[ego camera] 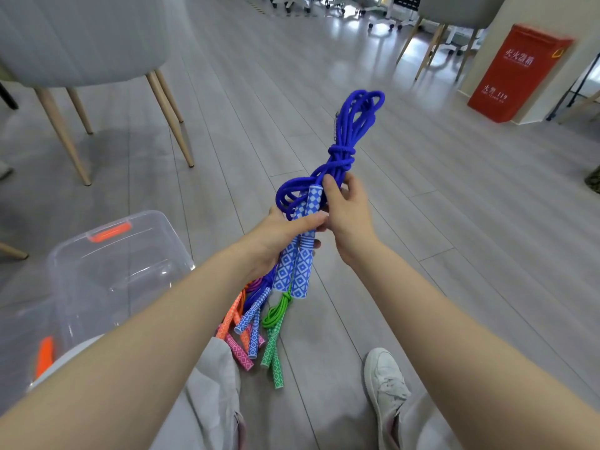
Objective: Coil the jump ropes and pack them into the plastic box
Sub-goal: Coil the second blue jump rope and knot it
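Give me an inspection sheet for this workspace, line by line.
Surface: grey plank floor.
Job's things: blue jump rope, coiled and tied, held up in both hands; more ropes, orange, pink, blue and green, lie on the floor; clear plastic box with orange latches, open, at the left.
Clutter: nothing seen.
Grippers: left hand holds the patterned handles; right hand pinches the bundle above them.
Cables: nothing seen.
Surroundings: grey chair, red fire cabinet, white shoe.

Both forearms reach forward, left hand (279, 238) and right hand (345, 209) meeting (each grip curled).
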The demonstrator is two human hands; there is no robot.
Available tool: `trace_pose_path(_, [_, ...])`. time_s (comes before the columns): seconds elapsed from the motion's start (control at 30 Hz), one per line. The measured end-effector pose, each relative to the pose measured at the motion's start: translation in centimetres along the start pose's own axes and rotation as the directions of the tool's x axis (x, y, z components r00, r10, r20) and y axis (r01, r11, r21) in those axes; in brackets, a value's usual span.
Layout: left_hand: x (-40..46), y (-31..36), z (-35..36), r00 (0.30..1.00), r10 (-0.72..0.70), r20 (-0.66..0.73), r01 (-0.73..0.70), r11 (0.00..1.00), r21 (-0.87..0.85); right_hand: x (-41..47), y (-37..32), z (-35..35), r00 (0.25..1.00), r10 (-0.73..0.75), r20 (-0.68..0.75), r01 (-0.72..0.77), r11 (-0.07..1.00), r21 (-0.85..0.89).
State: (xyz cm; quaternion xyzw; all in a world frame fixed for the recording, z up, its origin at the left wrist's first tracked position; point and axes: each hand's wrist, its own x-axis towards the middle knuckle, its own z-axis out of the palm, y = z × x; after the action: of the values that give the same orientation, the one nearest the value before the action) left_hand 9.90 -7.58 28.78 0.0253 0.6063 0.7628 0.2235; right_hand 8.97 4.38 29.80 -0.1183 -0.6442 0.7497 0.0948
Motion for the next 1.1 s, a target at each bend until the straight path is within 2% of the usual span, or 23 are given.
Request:
trace_pose_path(0.07, [0.0,0.3,0.0,1.000,-0.021,0.009,0.021,1.000,0.019,0.2,-0.2,0.1,0.999,-0.047,0.006,0.047,0.997,-0.060])
trace_pose_path(0.13, [0.0,0.3,-0.3,0.999,-0.032,0.022,0.030,0.992,0.119,0.3,-0.8,-0.2,0.996,-0.055,0.065,0.064,0.988,-0.142])
trace_pose_path(0.23, [-0.2,1.2,-0.6,0.999,-0.032,0.008,0.029,0.973,0.227,0.8,-3.1,-1.2,0.975,-0.004,0.221,0.048,0.980,-0.193])
trace_pose_path(0.33, [-0.6,1.9,-1.1,1.000,0.003,-0.017,0.003,0.929,0.370,0.9,-5.3,-2.5,0.959,0.062,0.276,-0.008,0.981,-0.192])
trace_pose_path(0.4, [-0.4,1.6,-1.6,0.996,0.061,-0.068,-0.007,0.796,0.605,0.7,-5.2,-2.9,0.950,0.134,0.281,-0.081,0.978,-0.192])
trace_pose_path(0.47, [-0.3,1.0,-1.8,0.992,0.119,-0.034,-0.032,0.516,0.856,0.5,-3.8,-2.8,0.955,0.186,0.233,-0.141,0.970,-0.197])
trace_pose_path(0.5, [-0.2,0.6,-1.9,0.992,0.124,0.014,-0.058,0.364,0.930,0.7,-2.7,-2.7,0.960,0.214,0.181,-0.181,0.966,-0.183])
trace_pose_path(0.53, [-0.2,0.1,-1.9,0.993,0.096,0.073,-0.096,0.256,0.962,0.9,-1.4,-2.7,0.961,0.251,0.119,-0.229,0.959,-0.168])
trace_pose_path(0.57, [-0.2,-0.3,-1.9,0.989,0.041,0.142,-0.147,0.215,0.965,1.2,0.1,-2.8,0.951,0.303,0.060,-0.292,0.944,-0.153])
trace_pose_path(0.67, [0.5,-1.4,-2.3,0.942,-0.197,0.273,-0.218,0.261,0.940,2.2,4.4,-3.3,0.875,0.484,-0.025,-0.482,0.864,-0.149])
trace_pose_path(0.77, [2.5,-1.4,-3.5,0.909,-0.308,0.281,-0.213,0.236,0.948,3.6,7.7,-3.5,0.842,0.540,-0.021,-0.536,0.829,-0.159])
trace_pose_path(0.87, [4.5,-2.2,-5.7,0.916,-0.295,0.271,-0.204,0.238,0.950,5.1,10.8,-3.0,0.830,0.557,-0.036,-0.554,0.814,-0.176])
trace_pose_path(0.97, [6.6,-5.7,-8.9,0.932,-0.238,0.275,-0.196,0.309,0.931,6.7,15.4,-2.3,0.827,0.552,-0.109,-0.562,0.820,-0.106])
trace_pose_path(1.03, [7.6,-9.2,-11.3,0.946,-0.213,0.244,-0.186,0.260,0.948,7.5,18.5,-1.7,0.830,0.533,-0.168,-0.547,0.836,-0.051])
trace_pose_path(1.1, [8.0,-12.6,-13.1,0.957,-0.193,0.214,-0.170,0.225,0.959,8.3,21.8,-1.3,0.828,0.531,-0.180,-0.549,0.832,-0.074])
